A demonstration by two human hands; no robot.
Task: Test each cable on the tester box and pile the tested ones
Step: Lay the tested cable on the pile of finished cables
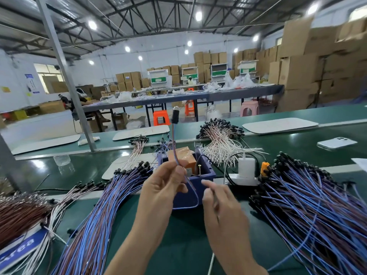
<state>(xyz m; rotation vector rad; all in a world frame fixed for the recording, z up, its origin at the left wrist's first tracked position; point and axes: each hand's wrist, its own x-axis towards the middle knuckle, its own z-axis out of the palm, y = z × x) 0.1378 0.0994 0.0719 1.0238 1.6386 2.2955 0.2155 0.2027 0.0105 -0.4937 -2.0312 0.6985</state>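
- While the left hand (164,189) at lower centre pinches a cable (173,141) between thumb and fingertips, the wire stands upright, with its black plug (175,116) on top, above mid-frame.
- Below that pinch the cable loops down in front of the blue box (208,173), toward the right hand (220,211).
- That hand is blurred, its fingers curled; whether it holds the cable's end cannot be told.
- At centre, the box sits on the green bench (188,245), just beyond both hands.
- Blue-wired heaps flank the hands: a left pile (95,215) and a right pile (317,215).
- White wires (222,143) lie behind the box, and a phone (335,143) lies at right.
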